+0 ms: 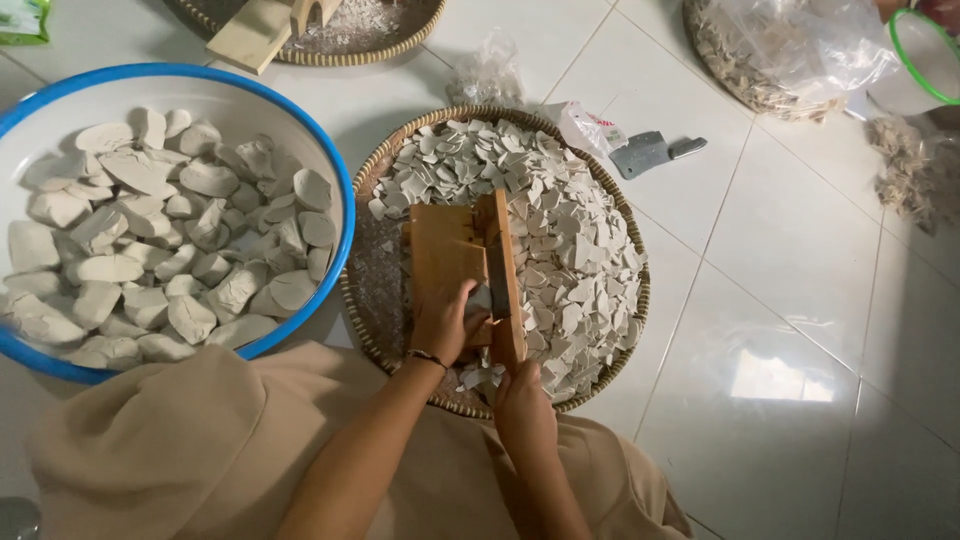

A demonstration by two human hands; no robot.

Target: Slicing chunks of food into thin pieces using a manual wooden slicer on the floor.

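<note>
A wooden slicer board (450,255) with a hinged blade arm (503,270) lies across a round woven tray (366,290) heaped with thin pale slices (565,240). My left hand (445,320) presses a pale lump against the board beside the blade. My right hand (523,405) grips the near end of the blade arm, which is down. A blue-rimmed white basin (338,175) at the left holds many whole pale lumps (160,235).
A small cleaver (652,152) and a crumpled plastic wrapper (592,128) lie on the white tiled floor past the tray. Another woven tray with a wooden slicer (300,30) sits at the top. A plastic-covered tray (790,50) stands top right.
</note>
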